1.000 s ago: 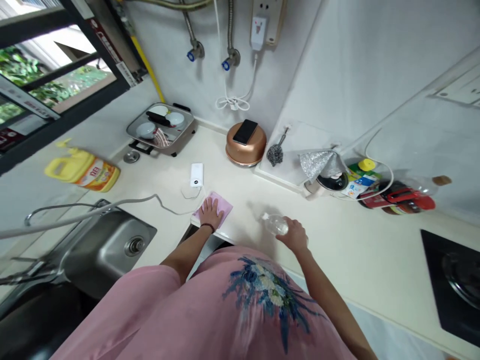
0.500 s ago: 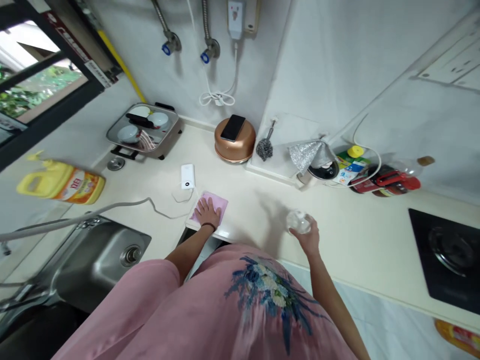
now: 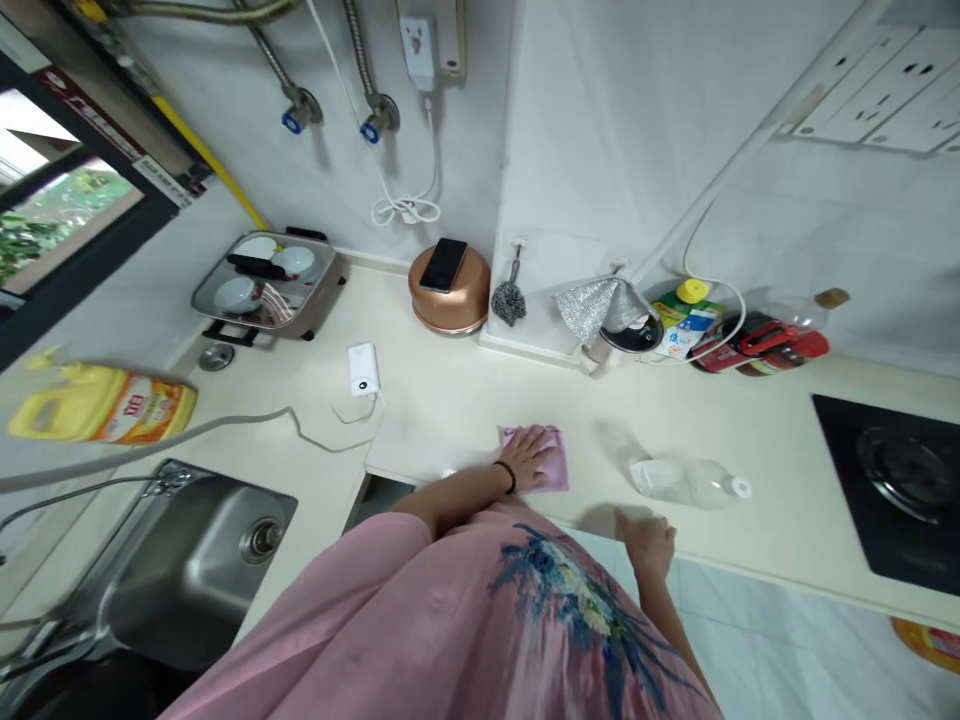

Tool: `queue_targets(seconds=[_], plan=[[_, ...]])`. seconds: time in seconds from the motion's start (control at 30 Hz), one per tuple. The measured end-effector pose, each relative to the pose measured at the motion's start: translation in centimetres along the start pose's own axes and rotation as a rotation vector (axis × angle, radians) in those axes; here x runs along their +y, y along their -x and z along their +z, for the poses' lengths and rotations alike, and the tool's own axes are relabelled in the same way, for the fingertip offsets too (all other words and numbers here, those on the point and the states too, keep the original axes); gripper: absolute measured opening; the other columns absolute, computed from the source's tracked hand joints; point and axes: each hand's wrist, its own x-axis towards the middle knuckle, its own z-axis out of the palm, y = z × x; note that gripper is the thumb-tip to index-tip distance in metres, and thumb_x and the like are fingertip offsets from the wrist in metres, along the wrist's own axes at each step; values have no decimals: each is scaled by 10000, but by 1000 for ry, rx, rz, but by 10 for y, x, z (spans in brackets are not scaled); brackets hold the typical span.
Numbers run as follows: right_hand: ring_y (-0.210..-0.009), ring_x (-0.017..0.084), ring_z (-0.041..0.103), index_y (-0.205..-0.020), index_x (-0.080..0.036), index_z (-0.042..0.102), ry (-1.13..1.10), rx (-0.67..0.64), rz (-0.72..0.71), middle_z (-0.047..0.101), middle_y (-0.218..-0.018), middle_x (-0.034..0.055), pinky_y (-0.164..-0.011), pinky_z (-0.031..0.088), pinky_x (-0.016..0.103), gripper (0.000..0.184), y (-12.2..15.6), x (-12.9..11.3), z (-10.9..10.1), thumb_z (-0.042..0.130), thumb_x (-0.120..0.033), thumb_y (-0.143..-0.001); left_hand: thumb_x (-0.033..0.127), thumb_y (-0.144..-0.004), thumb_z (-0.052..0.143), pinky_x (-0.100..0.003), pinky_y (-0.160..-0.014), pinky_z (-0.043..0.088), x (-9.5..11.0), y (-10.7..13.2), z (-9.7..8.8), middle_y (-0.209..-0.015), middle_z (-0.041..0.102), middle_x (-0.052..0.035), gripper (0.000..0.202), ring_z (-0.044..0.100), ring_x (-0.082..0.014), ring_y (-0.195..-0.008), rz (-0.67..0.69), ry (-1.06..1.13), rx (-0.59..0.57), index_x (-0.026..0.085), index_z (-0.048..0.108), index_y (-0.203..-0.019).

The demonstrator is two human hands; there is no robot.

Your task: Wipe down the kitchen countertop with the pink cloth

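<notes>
My left hand [image 3: 527,455] lies flat, fingers spread, pressing a pink cloth [image 3: 547,462] onto the cream countertop [image 3: 457,400] near its front edge. A clear plastic bottle [image 3: 686,482] with a white cap lies on its side on the counter to the right of the cloth. My right hand [image 3: 646,541] hangs just below the counter's front edge, near the bottle but not touching it; it holds nothing and its fingers look loosely apart.
A steel sink [image 3: 195,550] is at the lower left, with a yellow detergent jug [image 3: 97,403] behind it. Further back stand a dish tray [image 3: 262,285], a white power bank [image 3: 362,369], a copper pot [image 3: 448,292] with a phone on top, condiment bottles [image 3: 750,335] and a black hob [image 3: 892,480].
My left hand slid the pink cloth to the right along the counter. My right hand let go of the bottle, which now lies on its side, and dropped below the edge.
</notes>
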Motion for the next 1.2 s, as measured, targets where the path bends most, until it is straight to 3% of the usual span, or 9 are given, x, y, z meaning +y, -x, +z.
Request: queue_targets(seconds=[0.1, 0.37, 0.43, 0.5, 0.63, 0.8, 0.93, 1.07, 1.2], plan=[[-1230, 481, 583, -1254, -78, 638, 61, -27, 60, 620, -1261, 338, -1017, 444, 664, 876, 9, -3, 5, 525, -821, -804, 545, -996, 535, -578, -1324, 25, -40, -2, -22, -1788, 177, -52, 742, 51, -303, -1657, -162, 8, 37, 300, 369, -1676], [-1224, 552, 575, -1245, -9, 675, 268, -82, 16, 608, -1261, 435, -924, 405, 717, 948, -1, -10, 16, 485, -839, -829, 553, -1037, 364, -620, -1304, 76, -212, 44, -118, -1793, 76, -120, 775, 5, -345, -1653, -1016, 39, 227, 206, 246, -1720], [-1231, 556, 571, -1262, 32, 660, 333, -62, 0, 599, -1260, 457, -917, 423, 698, 970, 1, -7, 19, 463, -828, -857, 555, -1038, 345, -641, -1295, 87, -236, 50, -127, -1790, 64, -147, 787, 7, -362, -1651, -1150, 56, 271, 185, 226, -1722], [-1238, 546, 571, -1281, 54, 643, 366, -55, -25, 597, -1271, 454, -937, 432, 678, 973, 4, -5, 20, 468, -813, -876, 542, -1041, 327, -671, -1284, 91, -242, 43, -129, -1785, 55, -176, 788, 11, -389, -1646, -1263, 71, 318, 159, 216, -1721], [-1262, 537, 550, -1291, 68, 631, 434, -85, -73, 596, -1280, 443, -988, 418, 670, 948, 10, -5, 18, 484, -783, -900, 509, -1043, 323, -696, -1276, 68, -197, -8, -110, -1781, 35, -200, 785, 2, -424, -1639, -1245, 69, 336, 120, 217, -1716], [-1261, 524, 542, -1296, 60, 636, 549, -112, -122, 623, -1257, 411, -1018, 406, 660, 888, 12, -4, 19, 437, -734, -949, 513, -1024, 371, -655, -1295, -19, -93, -87, -67, -1796, 11, -116, 777, -76, -378, -1644, -752, 86, 192, 192, 242, -1720], [-1313, 516, 508, -1307, 96, 618, 596, -153, -141, 606, -1292, 413, -1059, 391, 622, 818, 12, -2, 21, 460, -637, -980, 506, -997, 460, -618, -1306, -57, -30, -135, -44, -1802, 25, -72, 785, -94, -352, -1647, -367, 87, 78, 234, 281, -1712], [-1350, 511, 475, -1355, 65, 602, 553, -168, -105, 609, -1313, 379, -1091, 369, 616, 747, 13, -3, 20, 505, -572, -978, 502, -962, 545, -598, -1315, -59, 6, -164, -34, -1801, 88, -44, 788, -82, -327, -1652, -59, 37, -38, 265, 351, -1688], [-1369, 498, 443, -1381, 114, 555, 544, -166, -87, 577, -1343, 396, -1113, 346, 593, 757, 15, -5, 20, 519, -528, -982, 536, -970, 525, -580, -1325, -28, 8, -171, -40, -1801, 105, -15, 795, -61, -304, -1656, -2, 6, -87, 303, 313, -1700]])
